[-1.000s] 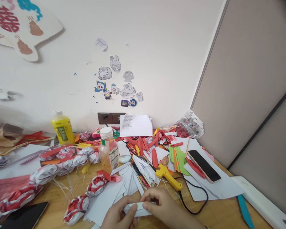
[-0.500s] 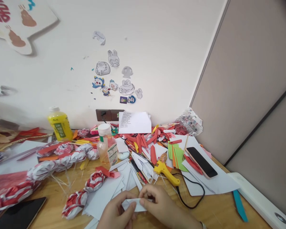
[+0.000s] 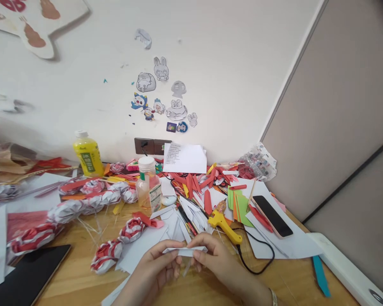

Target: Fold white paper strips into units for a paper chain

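Note:
A narrow folded strip of white paper [image 3: 185, 252] is held level between both hands, above the front of the wooden table. My left hand [image 3: 159, 261] pinches its left end between thumb and fingers. At the other end, my right hand [image 3: 212, 257] grips it the same way, thumb in front and index finger along the top. Just beyond the hands are loose white papers [image 3: 143, 244] and a pile of folded white strips [image 3: 191, 212]. A yellow glue gun [image 3: 225, 227] lies behind my right hand.
Red-and-white paper rolls [image 3: 107, 255] and a dark tablet [image 3: 28, 272] lie to the left. A clear jar [image 3: 148, 187] and a yellow drink bottle [image 3: 88, 155] stand behind. On the right are a phone [image 3: 272, 216], green paper slips [image 3: 242, 208] and a black cable [image 3: 258, 272].
Both hands have lifted slightly and turned the paper, which now shows as a thinner, level strip. The camera view has shifted a little to the left and down.

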Tool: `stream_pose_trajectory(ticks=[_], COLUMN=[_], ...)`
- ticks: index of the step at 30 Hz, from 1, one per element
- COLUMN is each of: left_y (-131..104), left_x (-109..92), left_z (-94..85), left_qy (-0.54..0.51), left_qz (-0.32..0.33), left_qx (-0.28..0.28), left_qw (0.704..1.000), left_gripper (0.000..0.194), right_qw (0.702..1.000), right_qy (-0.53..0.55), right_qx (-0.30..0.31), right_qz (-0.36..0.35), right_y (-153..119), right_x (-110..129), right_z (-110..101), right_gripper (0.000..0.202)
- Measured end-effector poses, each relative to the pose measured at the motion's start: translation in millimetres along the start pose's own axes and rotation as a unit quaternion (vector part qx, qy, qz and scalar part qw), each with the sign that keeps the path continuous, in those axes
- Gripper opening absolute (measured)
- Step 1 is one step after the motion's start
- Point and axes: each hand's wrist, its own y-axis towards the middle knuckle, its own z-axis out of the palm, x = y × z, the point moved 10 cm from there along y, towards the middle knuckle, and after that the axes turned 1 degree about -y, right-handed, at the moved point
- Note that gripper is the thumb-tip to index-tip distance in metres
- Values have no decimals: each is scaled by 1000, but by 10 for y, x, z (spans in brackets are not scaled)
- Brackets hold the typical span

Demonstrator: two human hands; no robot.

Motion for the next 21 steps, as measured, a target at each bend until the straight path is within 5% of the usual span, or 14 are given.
stream_pose_trajectory(ticks=[5, 12, 21], left_y=[70, 174, -4], left_x=[6, -61, -275], left_z=[-19, -195, -37], left_qy=[12, 157, 317], left_qz=[11, 63, 148], left_qx=[21, -29, -50], left_qw=[1000, 985, 935], left_gripper=[24, 47, 28], right_qw=[1000, 1000, 998], right_qy=[-5, -16, -13], right_qx=[3, 6, 37], right_qz=[-2, 2, 47], right_y=[1, 11, -8], right_x=[-17, -74, -201], right_z=[6, 41, 111], right_gripper=[27, 25, 26])
